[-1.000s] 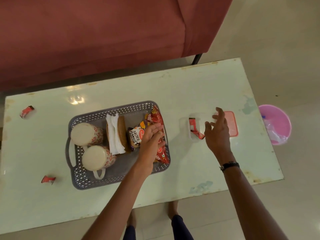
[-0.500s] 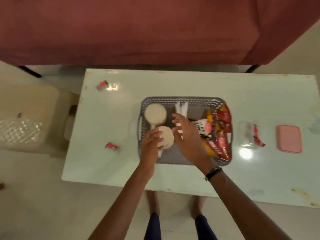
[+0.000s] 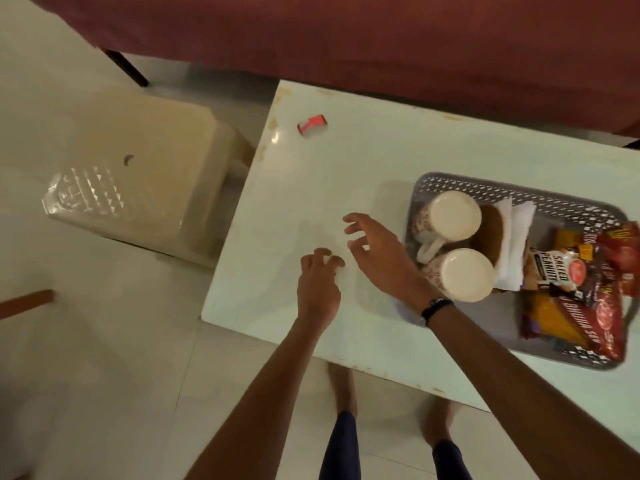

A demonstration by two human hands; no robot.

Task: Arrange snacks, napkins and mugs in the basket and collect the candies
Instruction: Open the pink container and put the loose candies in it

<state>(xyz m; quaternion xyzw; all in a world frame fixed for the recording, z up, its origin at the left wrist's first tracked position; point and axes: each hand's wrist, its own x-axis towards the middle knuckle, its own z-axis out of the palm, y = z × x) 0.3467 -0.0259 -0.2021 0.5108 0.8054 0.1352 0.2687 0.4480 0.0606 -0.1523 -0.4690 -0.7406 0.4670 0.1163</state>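
Pale green, glossy rectangular tabletop, chipped along its edges. Small red-wrapped candy near the far left corner. Grey perforated plastic basket well apart from it, on the right side.

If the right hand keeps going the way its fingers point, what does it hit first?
The right hand points up-left over bare table. Nothing lies directly ahead; the red candy near the far corner is roughly along that line and looks like the first thing met. Hand height is unclear.
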